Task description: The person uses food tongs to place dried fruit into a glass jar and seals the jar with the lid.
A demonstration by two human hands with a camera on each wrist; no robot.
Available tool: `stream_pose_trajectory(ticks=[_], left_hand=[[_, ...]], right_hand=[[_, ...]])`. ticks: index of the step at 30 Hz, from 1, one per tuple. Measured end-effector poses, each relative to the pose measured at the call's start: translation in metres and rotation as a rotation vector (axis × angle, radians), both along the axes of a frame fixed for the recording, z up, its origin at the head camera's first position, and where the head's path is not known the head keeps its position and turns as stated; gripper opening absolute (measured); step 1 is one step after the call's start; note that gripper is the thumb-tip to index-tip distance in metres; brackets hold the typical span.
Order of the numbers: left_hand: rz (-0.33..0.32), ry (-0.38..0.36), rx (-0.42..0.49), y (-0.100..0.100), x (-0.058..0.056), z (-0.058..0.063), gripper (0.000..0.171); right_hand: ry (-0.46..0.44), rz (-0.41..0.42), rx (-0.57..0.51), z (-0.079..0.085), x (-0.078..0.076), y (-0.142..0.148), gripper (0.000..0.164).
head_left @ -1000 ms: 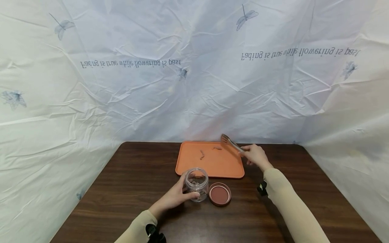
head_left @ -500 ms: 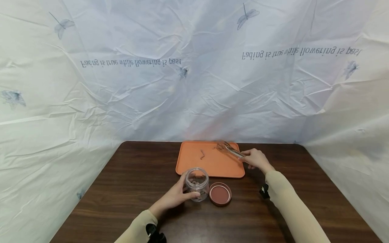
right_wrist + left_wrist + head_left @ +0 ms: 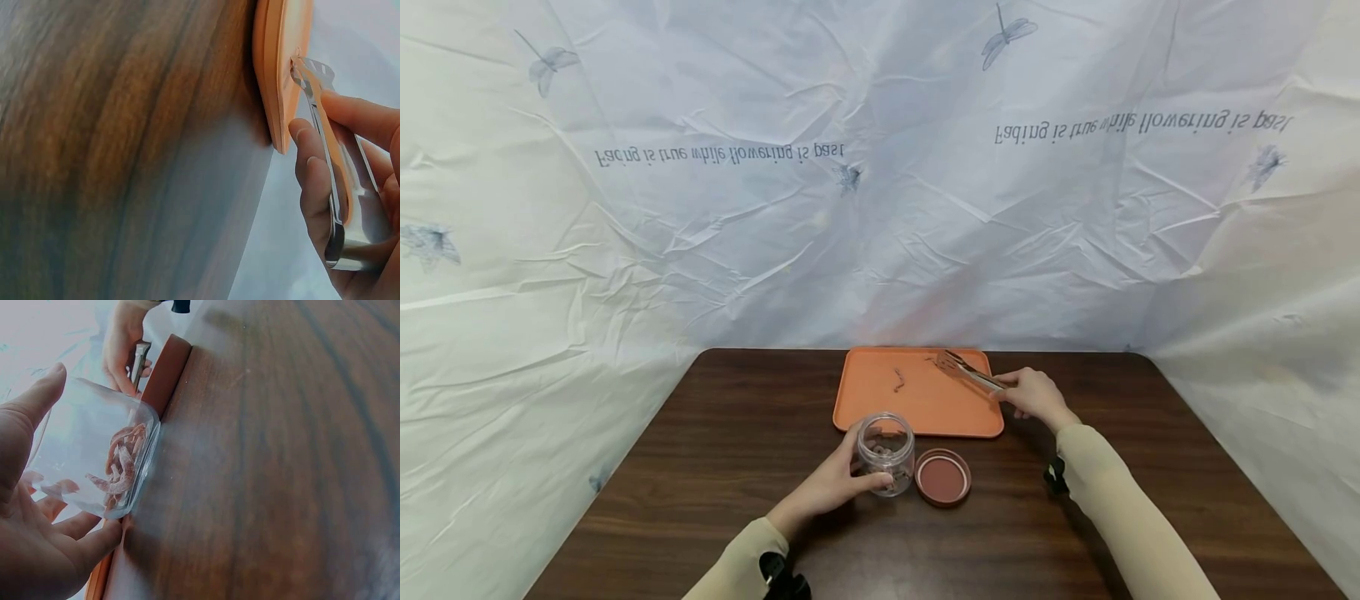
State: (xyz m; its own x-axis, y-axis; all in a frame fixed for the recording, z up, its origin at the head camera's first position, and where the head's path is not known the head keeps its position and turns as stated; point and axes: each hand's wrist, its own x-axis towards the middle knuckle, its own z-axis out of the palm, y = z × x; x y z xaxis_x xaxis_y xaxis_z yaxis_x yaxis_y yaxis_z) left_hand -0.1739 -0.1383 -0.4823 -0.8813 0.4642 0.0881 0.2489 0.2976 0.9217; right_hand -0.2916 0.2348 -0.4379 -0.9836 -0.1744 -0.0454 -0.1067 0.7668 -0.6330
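My left hand (image 3: 835,481) grips a clear open-topped jar (image 3: 886,454) that stands on the table just in front of the tray. Several thin brownish dried strips (image 3: 122,462) lie at the jar's bottom. Metal tongs (image 3: 973,375) are held in my right hand (image 3: 1032,395), their tips low over the far right of the orange tray (image 3: 917,412). A small strip at those tips is mostly hidden; whether they pinch it I cannot tell. One more wavy strip (image 3: 898,381) lies on the tray's left half. In the right wrist view, thumb and fingers press the tongs' two arms (image 3: 340,162).
A reddish-brown lid (image 3: 943,477) lies inner side up on the table, right beside the jar. The dark wooden table (image 3: 715,467) ends at a white printed sheet (image 3: 760,250), which hangs close behind the tray and along both sides.
My right hand has lowered slightly, bringing the tongs' tips down from above the tray's far edge onto the small strip at the right. The left hand and jar stay put.
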Motion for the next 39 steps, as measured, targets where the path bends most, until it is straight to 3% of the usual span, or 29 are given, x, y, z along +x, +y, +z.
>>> stream_pose_trajectory(ticks=[18, 39], left_hand=[[-0.009, 0.007, 0.013, 0.000, 0.001, 0.000, 0.088], [-0.010, 0.013, 0.003, 0.000, 0.000, -0.001, 0.089]], right_hand=[[0.024, -0.001, -0.030, 0.005, 0.004, 0.003, 0.050], [0.157, 0.014, -0.103, 0.065, 0.009, 0.003, 0.059]])
